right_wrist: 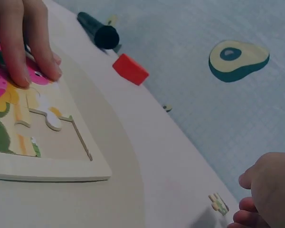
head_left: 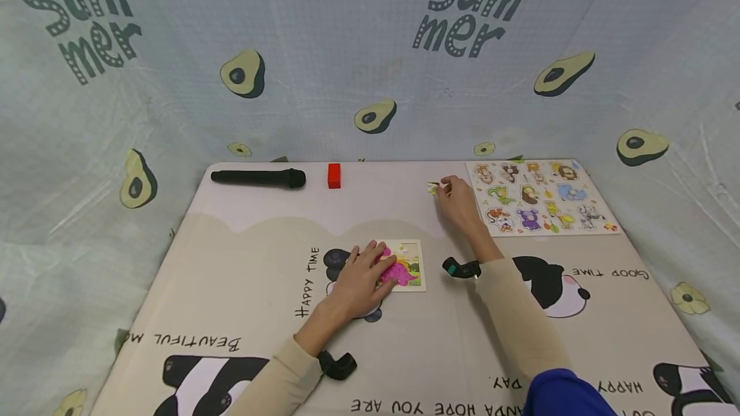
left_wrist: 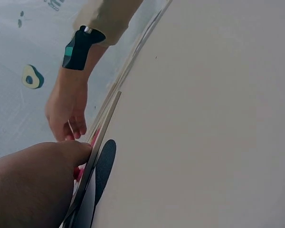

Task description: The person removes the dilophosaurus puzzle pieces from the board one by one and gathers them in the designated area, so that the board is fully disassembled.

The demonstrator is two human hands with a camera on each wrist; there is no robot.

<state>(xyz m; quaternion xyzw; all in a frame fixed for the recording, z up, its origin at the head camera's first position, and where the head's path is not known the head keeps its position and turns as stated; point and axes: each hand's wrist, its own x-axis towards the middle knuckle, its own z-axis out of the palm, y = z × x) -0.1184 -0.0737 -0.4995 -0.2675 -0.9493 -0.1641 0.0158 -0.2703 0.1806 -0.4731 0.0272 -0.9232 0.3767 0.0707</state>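
My left hand [head_left: 361, 278] lies across the left part of a framed jigsaw puzzle [head_left: 413, 266] with a pink dinosaur picture, fingers spread and thumb by its near edge. In the right wrist view, a corner of the puzzle [right_wrist: 97, 171] shows bare backing beside fitted pieces. My right hand [head_left: 459, 204] reaches to the far part of the table, left of an animal picture board. Just beyond its fingertips, a small puzzle piece [right_wrist: 219, 203] lies on the table. A gap shows between thumb and fingers in the right wrist view, with nothing visible in it.
The animal picture board [head_left: 537, 201] lies at the back right. A red block [head_left: 334, 176] and a black microphone [head_left: 257, 178] lie along the back edge at left. A printed cloth [head_left: 312, 114] hangs behind the table. Both wrists wear black bands.
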